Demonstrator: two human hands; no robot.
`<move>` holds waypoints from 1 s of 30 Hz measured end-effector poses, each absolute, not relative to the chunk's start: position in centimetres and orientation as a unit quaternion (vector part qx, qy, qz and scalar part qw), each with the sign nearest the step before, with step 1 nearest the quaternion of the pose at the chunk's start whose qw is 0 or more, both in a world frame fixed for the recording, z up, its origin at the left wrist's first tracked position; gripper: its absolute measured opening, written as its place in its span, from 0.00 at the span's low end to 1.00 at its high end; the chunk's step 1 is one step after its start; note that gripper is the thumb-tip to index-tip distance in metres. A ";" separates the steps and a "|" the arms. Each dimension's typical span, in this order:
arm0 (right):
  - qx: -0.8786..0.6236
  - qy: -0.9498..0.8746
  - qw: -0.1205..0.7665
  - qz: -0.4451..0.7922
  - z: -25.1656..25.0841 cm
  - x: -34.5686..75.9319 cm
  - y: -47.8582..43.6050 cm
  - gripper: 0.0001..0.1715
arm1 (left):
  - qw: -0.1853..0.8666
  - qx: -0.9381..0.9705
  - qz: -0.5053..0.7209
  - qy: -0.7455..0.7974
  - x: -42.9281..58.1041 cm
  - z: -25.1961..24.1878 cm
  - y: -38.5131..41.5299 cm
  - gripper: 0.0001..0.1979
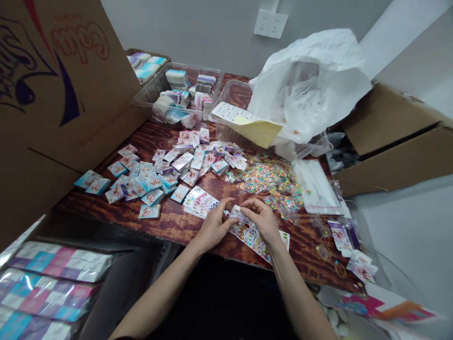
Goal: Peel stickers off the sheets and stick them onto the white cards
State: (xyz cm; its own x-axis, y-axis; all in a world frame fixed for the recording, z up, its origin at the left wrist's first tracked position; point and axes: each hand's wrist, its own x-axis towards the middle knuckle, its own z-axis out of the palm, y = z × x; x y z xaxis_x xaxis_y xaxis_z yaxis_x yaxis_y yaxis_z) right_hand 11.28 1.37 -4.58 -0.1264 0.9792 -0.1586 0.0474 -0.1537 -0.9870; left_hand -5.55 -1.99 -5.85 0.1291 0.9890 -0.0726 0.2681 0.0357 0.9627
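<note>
Near the table's front edge, my left hand (216, 224) and my right hand (260, 218) hold a small printed packet (236, 215) between them, fingertips closed on it. Beneath my hands lie sticker sheets (253, 241) with colourful shapes, and more sheets (200, 202) are just left of my left hand. A loose pile of small flat printed boxes (152, 182) spreads to the left and behind. Behind my right hand is a heap of clear bags (271, 177) filled with tiny coloured pieces.
A large cardboard box (67, 94) stands at the left. Clear tubs (145, 97) and a white plastic bag (311, 85) are at the back. Rubber bands (323, 252) and printed cards (341, 236) lie at the right. Wrapped packs (53, 278) sit lower left.
</note>
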 end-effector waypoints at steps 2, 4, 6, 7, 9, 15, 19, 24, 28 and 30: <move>-0.529 -0.507 0.419 0.536 -4.6 10.9 1.3 0.09 | 0.476 0.586 0.379 0.535 -5.7 -5.7 -2.1 0.26; -0.536 -0.516 0.417 0.523 -4.7 10.7 1.4 0.10 | 0.487 0.580 0.387 0.526 -5.8 -5.5 -2.1 0.26; -0.537 -0.510 0.421 0.524 -4.8 10.8 1.5 0.11 | 0.511 0.563 0.396 0.515 -5.9 -5.4 -2.0 0.26; -0.536 -0.504 0.423 0.529 -4.9 10.8 1.6 0.12 | 0.525 0.552 0.400 0.509 -5.9 -5.3 -2.0 0.26; -0.532 -0.500 0.418 0.542 -5.0 11.0 1.7 0.12 | 0.549 0.534 0.404 0.500 -5.9 -5.5 -2.0 0.26; -0.494 -0.581 0.369 0.532 -4.0 11.2 1.1 0.08 | 0.569 0.518 0.411 0.489 -6.0 -5.9 -2.4 0.25; -0.457 -0.657 0.359 0.479 -3.7 10.9 0.7 0.07 | 0.505 0.603 0.389 0.481 -6.8 -5.3 -2.4 0.14; -0.422 -0.724 0.284 0.466 -3.8 9.6 2.5 0.10 | 0.350 0.641 0.382 0.566 -10.4 -4.7 -2.6 0.12; -0.402 -0.795 0.300 0.341 -2.5 5.2 6.5 0.11 | 0.090 0.567 0.448 0.685 -15.0 -5.3 -2.2 0.15; -0.370 -0.838 0.292 0.273 -1.7 1.5 9.2 0.11 | -0.029 0.532 0.459 0.711 -16.9 -5.9 -1.6 0.16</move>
